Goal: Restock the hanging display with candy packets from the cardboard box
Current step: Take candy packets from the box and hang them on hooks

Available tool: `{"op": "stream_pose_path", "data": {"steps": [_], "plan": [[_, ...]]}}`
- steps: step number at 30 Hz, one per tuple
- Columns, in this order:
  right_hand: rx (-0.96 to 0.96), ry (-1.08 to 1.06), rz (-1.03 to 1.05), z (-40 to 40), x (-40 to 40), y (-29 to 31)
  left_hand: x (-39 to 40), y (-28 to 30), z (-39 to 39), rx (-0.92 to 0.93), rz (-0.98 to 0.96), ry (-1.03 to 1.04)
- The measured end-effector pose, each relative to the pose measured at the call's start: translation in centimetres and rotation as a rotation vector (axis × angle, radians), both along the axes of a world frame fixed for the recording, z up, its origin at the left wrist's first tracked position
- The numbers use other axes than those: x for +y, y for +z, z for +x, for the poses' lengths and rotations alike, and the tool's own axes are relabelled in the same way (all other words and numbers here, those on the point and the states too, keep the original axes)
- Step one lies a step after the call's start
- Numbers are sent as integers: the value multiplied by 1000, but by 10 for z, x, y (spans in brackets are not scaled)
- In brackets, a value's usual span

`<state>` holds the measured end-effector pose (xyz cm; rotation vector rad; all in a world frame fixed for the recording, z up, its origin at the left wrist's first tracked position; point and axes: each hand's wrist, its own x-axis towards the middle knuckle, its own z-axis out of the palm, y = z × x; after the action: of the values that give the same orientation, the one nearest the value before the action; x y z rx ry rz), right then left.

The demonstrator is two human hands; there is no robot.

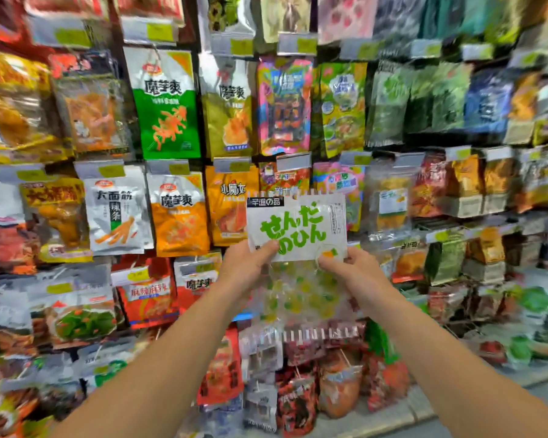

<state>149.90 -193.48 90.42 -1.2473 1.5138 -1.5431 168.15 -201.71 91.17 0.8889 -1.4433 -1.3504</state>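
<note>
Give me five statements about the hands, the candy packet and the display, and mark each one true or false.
1. Both hands hold the candy packet. True: the left hand and the right hand pinch it at the lower edge of its white label.
2. The packet's large lettering is red. False: it is green on white.
3. The packet's lower part is clear, showing yellow and green candies. True.
4. The cardboard box is in view by the left hand. False: no box is in view.
5. The packet is held in front of the hanging display. True.
</note>
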Motion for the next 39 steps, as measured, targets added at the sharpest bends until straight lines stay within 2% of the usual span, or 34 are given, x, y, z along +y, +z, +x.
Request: {"op": "stream_pose_path", "data": {"steps": [13,20,25,31,35,39], "plan": [[-58,-75,-132,-196,-38,92,-44,106,-211,0,-222,25],[19,-96,-182,-278,-93,143,-104,154,-298,75,-290,1],[97,-91,-231,-321,-136,167,-145,182,-335,82,-342,-11],[198,-118,-225,-366,-188,197,-196,203,-374,-1,-390,129],[138,-139,-254,-402,-223,236,-220,214,-395,-86,-402,161],[135,-129,-349,-435,-255,276,-230,223,-417,-82,-379,207]]}}
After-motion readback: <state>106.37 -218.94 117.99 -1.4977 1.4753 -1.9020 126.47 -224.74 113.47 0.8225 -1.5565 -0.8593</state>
